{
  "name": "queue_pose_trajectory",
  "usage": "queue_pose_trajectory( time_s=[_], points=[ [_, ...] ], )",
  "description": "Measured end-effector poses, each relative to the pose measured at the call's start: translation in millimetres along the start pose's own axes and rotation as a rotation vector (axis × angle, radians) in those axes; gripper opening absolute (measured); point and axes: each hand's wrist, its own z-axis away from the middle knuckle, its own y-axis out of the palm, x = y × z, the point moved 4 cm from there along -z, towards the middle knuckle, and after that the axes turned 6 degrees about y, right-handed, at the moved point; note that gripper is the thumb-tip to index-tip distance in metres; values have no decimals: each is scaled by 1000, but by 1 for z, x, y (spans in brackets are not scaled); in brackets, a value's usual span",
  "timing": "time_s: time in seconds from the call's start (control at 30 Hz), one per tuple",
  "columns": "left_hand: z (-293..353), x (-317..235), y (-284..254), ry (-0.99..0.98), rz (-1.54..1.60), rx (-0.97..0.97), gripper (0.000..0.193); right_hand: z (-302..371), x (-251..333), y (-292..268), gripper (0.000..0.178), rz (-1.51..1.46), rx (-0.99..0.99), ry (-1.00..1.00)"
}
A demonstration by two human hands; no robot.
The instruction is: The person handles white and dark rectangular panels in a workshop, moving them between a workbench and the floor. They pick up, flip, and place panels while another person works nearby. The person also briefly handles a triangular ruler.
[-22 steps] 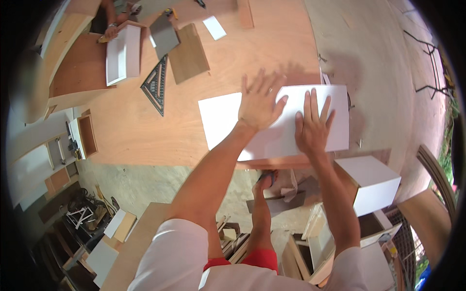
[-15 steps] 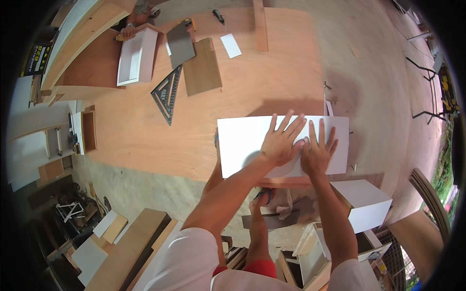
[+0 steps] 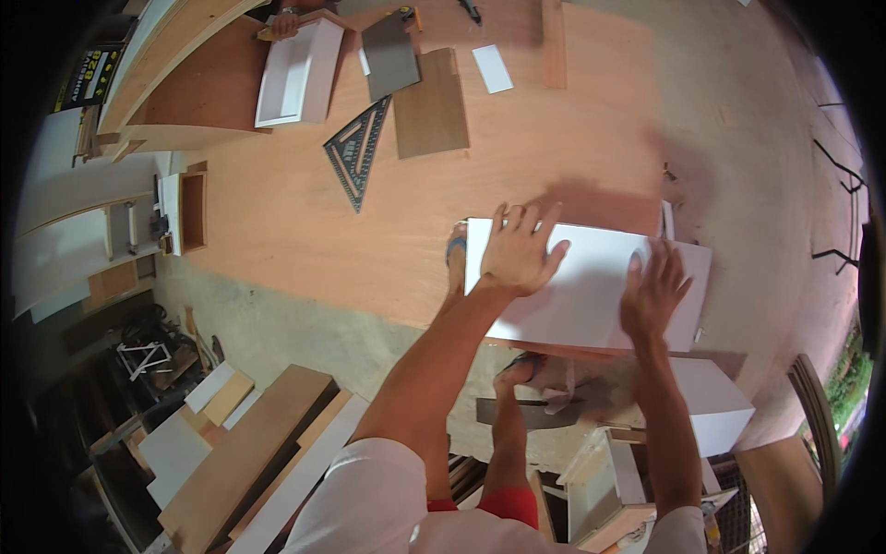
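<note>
Plywood [image 3: 277,231] spreads broad and pinkish-brown across the middle of the view, and at its near right corner lies a white rectangular panel [image 3: 591,309], its right end reaching past the sheet's edge. The left hand [image 3: 521,254] rests palm down near the panel's left end, fingers parted and gripping nothing, their tips just beyond the far edge. Well apart from it, the right hand [image 3: 649,300] is palm down over the right part, its fingers also spread; they are blurred, so I cannot tell how firmly they touch. A sandalled foot [image 3: 458,263] stands just beside the panel's left end, and a white box [image 3: 706,397] sits near its lower right corner. Farther off on the sheet lie a dark triangular square [image 3: 349,150], a brown board [image 3: 432,109] touching a grey board [image 3: 390,60], and a small white piece [image 3: 493,69]. At the upper left, a co-worker's hand [image 3: 284,24] is by the far end of a white open box [image 3: 321,78].
</note>
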Motion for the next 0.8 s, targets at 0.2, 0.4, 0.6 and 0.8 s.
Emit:
queue_pose_trajectory(
  time_s=[0.2,0.4,0.6,0.8],
  points=[
    [1,3,-4,43,53,-75,66,-54,114,-78,55,-298,-326,-393],
    [0,1,-6,49,58,-127,70,-63,79,9,58,-39,-112,-417],
    [6,2,-5,5,47,-69,72,-97,28,-38,61,-121,-250,-276],
    [-12,-11,5,-13,-8,-87,66,-94,-10,15,60,115,-162,-169]
  ],
)
